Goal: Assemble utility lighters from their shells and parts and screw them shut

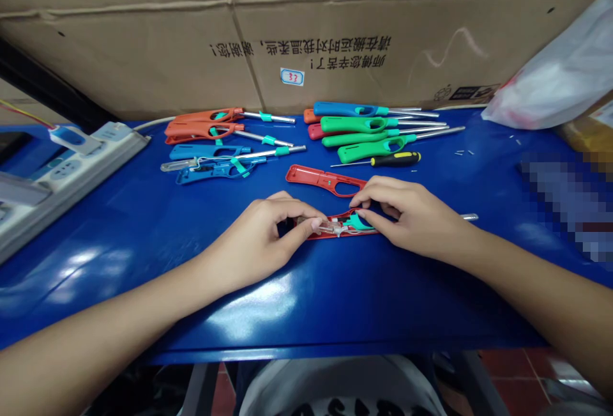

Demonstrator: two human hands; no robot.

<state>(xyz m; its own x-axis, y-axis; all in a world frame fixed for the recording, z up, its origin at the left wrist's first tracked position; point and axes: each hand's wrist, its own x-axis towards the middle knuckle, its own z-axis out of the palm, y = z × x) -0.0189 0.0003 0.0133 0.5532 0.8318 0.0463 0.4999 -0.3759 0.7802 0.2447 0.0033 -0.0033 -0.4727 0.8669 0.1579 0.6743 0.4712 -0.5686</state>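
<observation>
A red half-shell of a gas lighter (330, 235) lies open-side up on the table before me. My left hand (282, 231) pinches a clear fuel tank (330, 227) at the shell's left end. At the other end, the fingers of my right hand (400, 215) close on the shell beside a green trigger (357, 221). Thin white wire runs along the parts. The tip of a metal tube (470, 216) shows past my right hand. Just behind lies the matching red shell half (323, 177), hollow side hidden.
Orange lighters (201, 127) and opened blue lighter parts (211, 163) lie back left. Several green, blue and red lighters (364, 125) sit back right, with a screwdriver (395, 159). A power strip (71, 173) is left, a plastic bag (555, 71) right, and a cardboard box (167, 52) stands behind.
</observation>
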